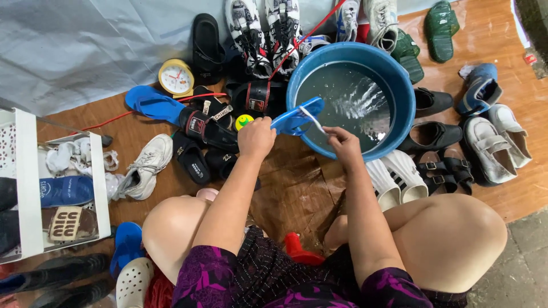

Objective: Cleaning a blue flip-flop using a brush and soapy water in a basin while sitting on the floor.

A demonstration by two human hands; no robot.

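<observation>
Floor [297, 194]: brown sheeting, with a grey tarp at the far left.
Basin [349, 102]: big, round and blue, holding clear water, far of the knees and right of centre.
Rack [34, 188]: white, at the left edge, with shoes and rags on its shelves.
Shoes: many pairs ring the basin; black sandals [208, 131] left of it, white sneakers [494, 140] at the right, green clogs [439, 23] far right.
Flip-flop [297, 116]: blue, lying over the basin's near-left rim, gripped by both hands.
Second flip-flop [153, 103]: blue, on the floor, well left of the basin.
Clock [176, 77]: small, yellow and round, just far of that flip-flop.
Left hand [257, 138]: closed around the flip-flop's left end, just outside the rim.
Right hand [341, 144]: fingers pinching the flip-flop's white strap [311, 118] at the rim.
</observation>
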